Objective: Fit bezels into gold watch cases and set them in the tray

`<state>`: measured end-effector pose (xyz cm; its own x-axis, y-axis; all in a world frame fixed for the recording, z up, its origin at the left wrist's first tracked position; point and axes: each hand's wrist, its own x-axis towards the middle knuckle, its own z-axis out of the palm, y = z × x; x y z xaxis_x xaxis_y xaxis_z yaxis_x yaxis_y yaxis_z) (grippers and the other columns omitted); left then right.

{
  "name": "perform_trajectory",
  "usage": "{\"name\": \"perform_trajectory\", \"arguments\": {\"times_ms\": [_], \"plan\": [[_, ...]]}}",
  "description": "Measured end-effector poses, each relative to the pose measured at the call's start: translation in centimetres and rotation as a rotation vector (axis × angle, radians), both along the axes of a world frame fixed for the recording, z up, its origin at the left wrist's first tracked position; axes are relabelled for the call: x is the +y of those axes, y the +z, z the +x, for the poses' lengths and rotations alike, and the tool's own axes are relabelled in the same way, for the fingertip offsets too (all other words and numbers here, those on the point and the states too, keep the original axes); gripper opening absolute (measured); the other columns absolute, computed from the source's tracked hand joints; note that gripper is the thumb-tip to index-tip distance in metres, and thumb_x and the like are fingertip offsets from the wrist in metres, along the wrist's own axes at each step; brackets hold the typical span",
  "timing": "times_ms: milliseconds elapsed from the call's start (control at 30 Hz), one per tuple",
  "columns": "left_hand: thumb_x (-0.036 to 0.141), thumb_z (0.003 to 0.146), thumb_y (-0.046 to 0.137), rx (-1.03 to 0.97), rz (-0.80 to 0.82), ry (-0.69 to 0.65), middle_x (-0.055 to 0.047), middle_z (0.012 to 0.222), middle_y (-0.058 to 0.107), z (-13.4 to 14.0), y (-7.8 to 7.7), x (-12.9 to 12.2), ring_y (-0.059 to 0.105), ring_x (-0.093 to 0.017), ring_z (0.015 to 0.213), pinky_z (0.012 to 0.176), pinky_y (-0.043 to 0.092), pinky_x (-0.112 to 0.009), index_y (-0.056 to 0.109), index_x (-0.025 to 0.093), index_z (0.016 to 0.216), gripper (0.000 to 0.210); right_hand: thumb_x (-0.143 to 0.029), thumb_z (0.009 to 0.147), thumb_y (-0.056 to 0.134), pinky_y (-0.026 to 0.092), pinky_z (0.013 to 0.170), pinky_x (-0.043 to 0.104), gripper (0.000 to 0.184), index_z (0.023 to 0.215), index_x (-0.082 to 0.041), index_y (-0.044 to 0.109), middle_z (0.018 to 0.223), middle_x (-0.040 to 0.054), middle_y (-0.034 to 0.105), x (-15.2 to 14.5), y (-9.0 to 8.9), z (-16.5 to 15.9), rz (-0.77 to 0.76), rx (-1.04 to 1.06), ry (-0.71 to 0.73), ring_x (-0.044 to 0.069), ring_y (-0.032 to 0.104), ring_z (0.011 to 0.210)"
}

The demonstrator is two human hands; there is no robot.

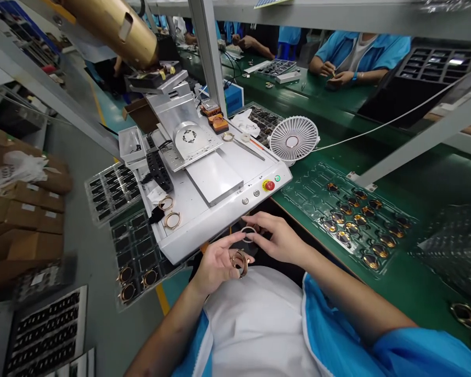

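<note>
My left hand (219, 262) is closed on a gold-coloured watch case (240, 263), held near my lap with the index finger stretched out. Between the fingertips of my right hand (277, 238) is a thin pale ring (248, 234); the tip of my left index finger also reaches it. Both hands are just in front of the white machine (227, 201). On the machine's left corner lie two more gold rings, one of them a round watch case (172, 220). The undersides of the held parts are hidden.
A clear tray (310, 196) of gold watch parts lies on the green table at right, near a white fan (293, 139). Trays of dark parts (137, 246) stand at left. A red stop button (269, 185) is on the machine's front. Co-workers sit across the table.
</note>
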<state>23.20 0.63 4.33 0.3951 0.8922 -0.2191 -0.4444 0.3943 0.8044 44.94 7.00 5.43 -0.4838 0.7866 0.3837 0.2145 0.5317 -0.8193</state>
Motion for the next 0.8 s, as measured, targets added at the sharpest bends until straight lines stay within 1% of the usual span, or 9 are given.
{"name": "perform_trajectory", "arguments": {"times_ms": [100, 167, 200, 300, 400, 533, 633, 733, 800], "plan": [[0.04, 0.05, 0.104, -0.016, 0.016, 0.025, -0.017, 0.121, 0.075, -0.2, 0.2, -0.2, 0.076, -0.024, 0.088, 0.071, 0.057, -0.028, 0.069, 0.025, 0.135, 0.093, -0.026, 0.1, 0.062, 0.06, 0.065, 0.031, 0.02, 0.112, -0.022, 0.077, 0.097, 0.0079, 0.072, -0.1, -0.8, -0.6, -0.096, 0.09, -0.017, 0.018, 0.07, 0.078], [0.044, 0.048, 0.104, -0.021, 0.013, 0.05, -0.017, 0.144, 0.064, -0.2, 0.3, -0.3, 0.076, -0.024, 0.086, 0.069, 0.057, -0.028, 0.07, 0.029, 0.135, 0.095, -0.025, 0.099, 0.063, 0.06, 0.065, 0.03, 0.015, 0.101, -0.022, 0.077, 0.098, 0.0078, 0.072, -0.4, -1.1, -1.0, -0.084, 0.15, -0.023, 0.018, 0.071, 0.079], [0.045, 0.047, 0.104, -0.022, 0.01, 0.054, -0.017, 0.147, 0.062, -0.3, 0.2, -0.3, 0.076, -0.023, 0.086, 0.069, 0.057, -0.028, 0.07, 0.029, 0.134, 0.094, -0.023, 0.099, 0.062, 0.06, 0.065, 0.03, 0.015, 0.097, -0.022, 0.076, 0.097, 0.0075, 0.072, -0.5, -1.2, -1.1, -0.067, 0.164, -0.019, 0.018, 0.071, 0.079], [0.045, 0.046, 0.104, -0.014, -0.004, 0.06, -0.017, 0.126, 0.074, -0.5, -0.2, -0.2, 0.076, -0.025, 0.088, 0.073, 0.057, -0.029, 0.073, 0.022, 0.13, 0.092, -0.021, 0.099, 0.06, 0.059, 0.072, 0.032, 0.015, 0.088, -0.021, 0.07, 0.1, 0.0089, 0.07, -0.3, -0.9, -1.2, 0.003, 0.097, 0.006, 0.019, 0.071, 0.087], [0.046, 0.05, 0.103, -0.006, -0.028, 0.111, -0.015, 0.101, 0.08, -0.5, -0.7, 0.1, 0.076, -0.026, 0.089, 0.075, 0.055, -0.03, 0.072, 0.017, 0.131, 0.091, -0.025, 0.097, 0.062, 0.058, 0.08, 0.036, 0.011, 0.086, -0.022, 0.062, 0.104, 0.0101, 0.068, 1.5, -0.1, -1.3, 0.018, -0.037, -0.035, 0.023, 0.069, 0.095], [0.046, 0.053, 0.101, -0.027, -0.028, 0.141, -0.013, 0.092, 0.081, -0.5, -0.9, 0.3, 0.075, -0.025, 0.09, 0.078, 0.054, -0.028, 0.07, 0.015, 0.132, 0.091, -0.027, 0.097, 0.06, 0.05, 0.058, 0.027, 0.016, 0.086, -0.023, 0.049, 0.067, -0.0021, 0.066, 6.6, 1.4, -2.6, -0.313, 0.001, -0.182, 0.015, 0.062, 0.057], [0.047, 0.055, 0.101, -0.01, 0.025, 0.141, -0.013, 0.096, 0.08, -0.7, -0.8, 0.0, 0.076, -0.025, 0.093, 0.076, 0.054, -0.027, 0.067, 0.015, 0.136, 0.093, -0.023, 0.098, 0.061, 0.045, 0.048, 0.023, 0.018, 0.087, -0.023, 0.047, 0.057, -0.006, 0.063, 10.5, 2.4, -4.1, -0.55, 0.058, -0.317, 0.013, 0.057, 0.045], [0.049, 0.058, 0.099, 0.025, 0.096, 0.168, -0.013, 0.101, 0.08, -1.3, -0.9, -0.6, 0.076, -0.026, 0.095, 0.079, 0.055, -0.029, 0.064, 0.015, 0.14, 0.096, -0.021, 0.097, 0.061, 0.041, 0.042, 0.024, 0.019, 0.087, -0.024, 0.045, 0.051, -0.0064, 0.061, 12.5, 2.6, -4.8, -0.644, 0.043, -0.411, 0.014, 0.053, 0.038], [0.05, 0.061, 0.098, 0.047, 0.145, 0.188, -0.014, 0.102, 0.08, -1.8, -1.2, -1.0, 0.075, -0.026, 0.095, 0.078, 0.056, -0.029, 0.061, 0.015, 0.144, 0.098, -0.024, 0.093, 0.068, 0.039, 0.042, 0.024, 0.024, 0.089, -0.024, 0.044, 0.047, -0.0077, 0.058, 12.3, 2.3, -4.5, -0.607, 0.009, -0.476, 0.014, 0.051, 0.036]]}}
